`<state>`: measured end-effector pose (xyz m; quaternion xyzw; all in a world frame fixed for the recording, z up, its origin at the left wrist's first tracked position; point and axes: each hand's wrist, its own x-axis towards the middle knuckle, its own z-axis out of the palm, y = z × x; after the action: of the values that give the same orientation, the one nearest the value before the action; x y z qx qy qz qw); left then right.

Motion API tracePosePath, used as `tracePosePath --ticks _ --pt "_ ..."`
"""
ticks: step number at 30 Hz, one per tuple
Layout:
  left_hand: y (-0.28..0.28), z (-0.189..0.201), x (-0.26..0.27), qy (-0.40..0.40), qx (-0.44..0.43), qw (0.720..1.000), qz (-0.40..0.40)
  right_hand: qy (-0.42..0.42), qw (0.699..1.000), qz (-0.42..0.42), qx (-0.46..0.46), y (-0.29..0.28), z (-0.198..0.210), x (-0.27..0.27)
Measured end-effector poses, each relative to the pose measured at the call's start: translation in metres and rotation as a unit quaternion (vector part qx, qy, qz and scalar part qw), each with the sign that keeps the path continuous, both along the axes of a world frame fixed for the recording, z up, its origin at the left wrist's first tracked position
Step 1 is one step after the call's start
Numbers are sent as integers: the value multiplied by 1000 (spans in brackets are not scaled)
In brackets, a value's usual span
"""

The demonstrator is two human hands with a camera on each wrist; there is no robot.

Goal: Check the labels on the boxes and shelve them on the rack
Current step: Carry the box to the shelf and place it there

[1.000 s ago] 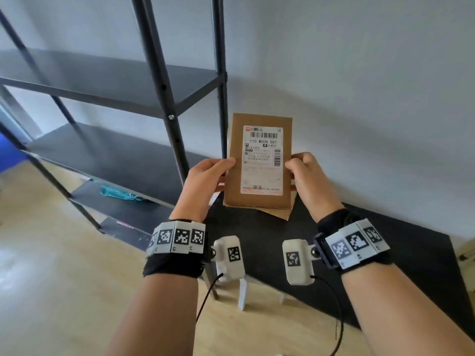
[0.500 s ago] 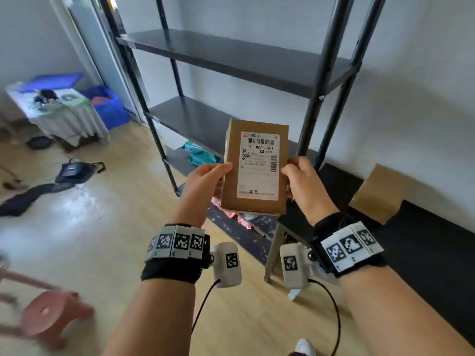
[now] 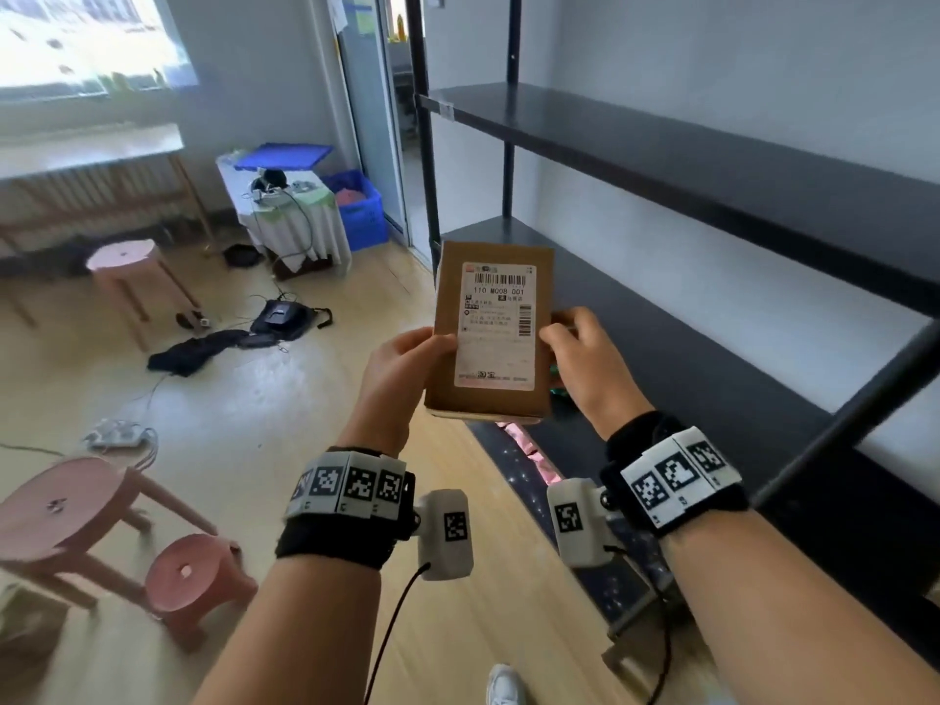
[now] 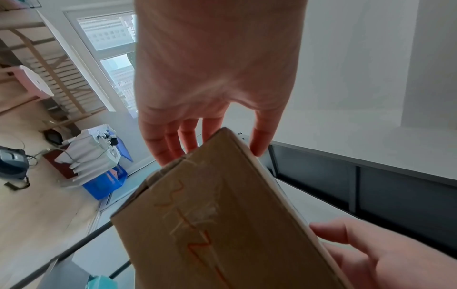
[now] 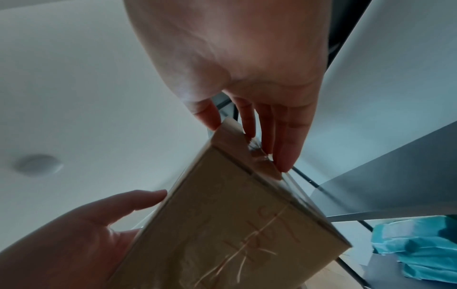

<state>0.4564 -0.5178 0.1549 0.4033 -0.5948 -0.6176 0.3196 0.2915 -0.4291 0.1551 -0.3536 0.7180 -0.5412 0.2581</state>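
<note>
A flat brown cardboard box (image 3: 491,328) stands upright in mid air, its white shipping label (image 3: 498,325) facing me. My left hand (image 3: 407,358) grips its left edge, thumb on the front and fingers behind. My right hand (image 3: 585,353) grips the right edge the same way. The left wrist view shows the box's taped underside (image 4: 210,224) with the left fingers (image 4: 173,144) behind it. In the right wrist view the box (image 5: 222,224) is pinched between thumb and fingers (image 5: 284,144). The black metal rack (image 3: 712,160) stands to the right, its shelves bare beside the box.
Pink stools (image 3: 66,506) (image 3: 196,577) stand on the wooden floor at left. A cloth-covered small table (image 3: 290,216), a blue crate (image 3: 356,206), a bag and cables (image 3: 285,318) lie further back. A teal packet (image 5: 418,248) sits on a low rack shelf.
The view has swung left from the black table toward the room and rack. Both hands have carried the box along, still upright with its label facing me.
</note>
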Motion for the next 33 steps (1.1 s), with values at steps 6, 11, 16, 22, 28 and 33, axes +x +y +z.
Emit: tracePosePath --ticks 6,11,16,22,28,33 --pt "-89 19 -18 10 -7 998 67 1 999 42 -17 -107 15 -22" --pt "-149 23 -23 42 -5 991 125 22 996 76 -30 -182 24 -31" --pt "-215 28 -27 55 -19 992 115 31 995 83 -34 -250 32 -37" --pt "-318 46 -38 60 -49 995 65 51 997 30 -54 -341 50 -44" --pt "-418 65 -44 59 -71 995 -33 63 995 -57 -60 -420 66 -41" --pt "-486 89 -71 59 -100 990 -81 60 985 -135 -90 -464 85 -47"
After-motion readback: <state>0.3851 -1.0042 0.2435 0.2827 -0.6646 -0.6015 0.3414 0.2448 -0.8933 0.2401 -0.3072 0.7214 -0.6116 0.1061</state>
